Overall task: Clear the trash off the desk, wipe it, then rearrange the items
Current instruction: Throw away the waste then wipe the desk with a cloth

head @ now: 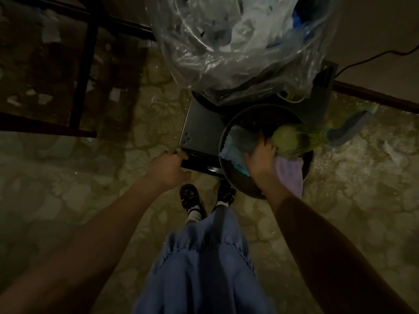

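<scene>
I look straight down in dim light. A round dark basin (pixel 240 114) stands on a low dark box (pixel 201 130) on the floor. Inside it lie a light blue cloth (pixel 233 150), a purple cloth (pixel 290 173) draped over its rim, and a green brush (pixel 292 141) with a grey handle (pixel 349 130). My right hand (pixel 260 159) reaches into the basin and grips the cloths near the brush head. My left hand (pixel 167 168) rests on the box's front corner, fingers curled over its edge.
A clear plastic trash bag (pixel 226 41) full of rubbish bulges just behind the basin. A dark metal frame (pixel 84 71) stands at the left. A black cable (pixel 374 57) runs along the wall at right. My feet (pixel 204 198) stand on the patterned floor (pixel 68 189).
</scene>
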`<state>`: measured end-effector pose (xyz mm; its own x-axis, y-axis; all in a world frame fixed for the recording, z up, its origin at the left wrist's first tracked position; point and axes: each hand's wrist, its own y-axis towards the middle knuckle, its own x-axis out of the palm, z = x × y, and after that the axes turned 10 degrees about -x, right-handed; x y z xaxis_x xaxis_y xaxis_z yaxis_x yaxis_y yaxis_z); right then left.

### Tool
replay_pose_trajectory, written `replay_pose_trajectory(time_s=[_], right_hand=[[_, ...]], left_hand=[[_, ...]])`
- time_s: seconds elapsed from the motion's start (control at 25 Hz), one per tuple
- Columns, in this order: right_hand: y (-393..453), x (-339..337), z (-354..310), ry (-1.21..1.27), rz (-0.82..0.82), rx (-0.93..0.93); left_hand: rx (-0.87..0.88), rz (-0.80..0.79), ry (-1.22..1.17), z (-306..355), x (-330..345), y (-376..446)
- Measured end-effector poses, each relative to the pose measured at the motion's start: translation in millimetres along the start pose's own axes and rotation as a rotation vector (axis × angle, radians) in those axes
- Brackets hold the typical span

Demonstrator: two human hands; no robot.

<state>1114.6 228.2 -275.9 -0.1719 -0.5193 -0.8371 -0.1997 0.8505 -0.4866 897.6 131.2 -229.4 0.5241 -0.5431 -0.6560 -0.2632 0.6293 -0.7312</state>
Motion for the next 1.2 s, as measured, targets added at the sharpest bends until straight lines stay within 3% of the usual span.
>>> replay_pose_trajectory(time_s=[0.32, 0.48, 0.68, 0.96, 1.08, 1.2], right_hand=[[17.0, -11.0, 11.3, -0.045, -0.146, -0.179], [-4.2, -44.0, -5.4, -0.097, -0.030, -0.279], [-58.7, -113.9, -44.9, 0.356, 0.025, -0.409], [-126.4, -260.5, -173.8, 0.318, -0.117, -0.779], [-139.0, -296.0, -243.4, 0.258, -0.140, -0.915], [-157.0, -306.3, -314.2, 0.233, -0.210, -0.995]], left_hand=[[0.053, 0.011, 0.008, 15.0, -2.0, 2.7], [0.062, 0.031, 0.020, 23.9, -33.5, -11.7], [0.052, 0.099, 0.068, 44.5, -100.9, -58.0], [-0.022, 0.423, 0.070, 26.3, -227.9, -171.4], [-0.121, 0.578, 0.013, -22.7, -265.8, -216.5], [-0.242, 0.633, -0.093, -91.2, -291.3, -257.6]])
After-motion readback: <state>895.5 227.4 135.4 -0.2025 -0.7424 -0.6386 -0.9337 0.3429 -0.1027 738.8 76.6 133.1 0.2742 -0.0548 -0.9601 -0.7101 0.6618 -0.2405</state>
